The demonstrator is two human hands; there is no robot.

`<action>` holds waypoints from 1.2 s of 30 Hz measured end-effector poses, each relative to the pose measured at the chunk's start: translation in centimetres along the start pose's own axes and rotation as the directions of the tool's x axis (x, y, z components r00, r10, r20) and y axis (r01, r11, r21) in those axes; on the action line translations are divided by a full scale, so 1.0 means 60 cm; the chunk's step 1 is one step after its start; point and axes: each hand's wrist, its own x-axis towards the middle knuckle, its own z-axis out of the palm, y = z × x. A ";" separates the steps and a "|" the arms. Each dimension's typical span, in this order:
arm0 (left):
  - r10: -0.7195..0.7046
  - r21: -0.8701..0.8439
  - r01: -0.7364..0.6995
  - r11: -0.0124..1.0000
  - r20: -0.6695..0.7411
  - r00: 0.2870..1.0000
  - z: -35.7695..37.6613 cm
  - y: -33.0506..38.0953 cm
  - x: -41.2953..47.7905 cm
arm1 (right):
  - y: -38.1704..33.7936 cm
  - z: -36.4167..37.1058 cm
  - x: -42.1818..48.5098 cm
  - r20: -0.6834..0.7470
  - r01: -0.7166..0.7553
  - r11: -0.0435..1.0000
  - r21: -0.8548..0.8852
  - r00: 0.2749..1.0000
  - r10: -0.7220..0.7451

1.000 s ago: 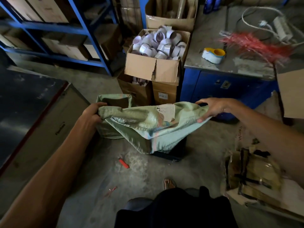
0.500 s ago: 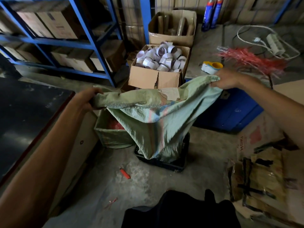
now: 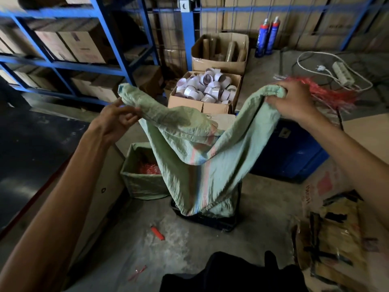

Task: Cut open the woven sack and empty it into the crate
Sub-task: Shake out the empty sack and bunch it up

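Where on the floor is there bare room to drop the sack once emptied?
Bare concrete lies between the black crate and the person's dark clothing, right of the red cutter. It is crowded right by flattened cardboard, and left by the lined box.

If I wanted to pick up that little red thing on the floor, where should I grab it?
Pinch the red thing across its middle, on its two long sides, coming straight down from above. It lies flat and slanted on the bare concrete floor, in front of the black crate, with nothing touching it, so the narrow sides are free for your fingers.
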 end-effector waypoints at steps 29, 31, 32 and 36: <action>0.184 0.460 -0.395 0.795 0.437 0.880 0.237 -0.023 -0.038 | -0.198 -0.017 0.003 0.406 -0.170 0.768 0.618 0.905 -0.127; 0.264 0.522 -0.458 0.720 0.404 0.876 0.240 -0.028 -0.030 | -0.192 -0.023 0.002 0.449 -0.201 0.744 0.638 0.881 -0.147; 0.311 0.553 -0.482 0.679 0.378 0.872 0.243 -0.031 -0.024 | -0.190 -0.024 0.000 0.451 -0.214 0.735 0.643 0.882 -0.139; 0.436 0.595 -0.490 0.637 0.245 0.866 0.251 -0.042 -0.012 | -0.178 -0.025 -0.015 0.386 -0.159 0.773 0.614 0.915 -0.119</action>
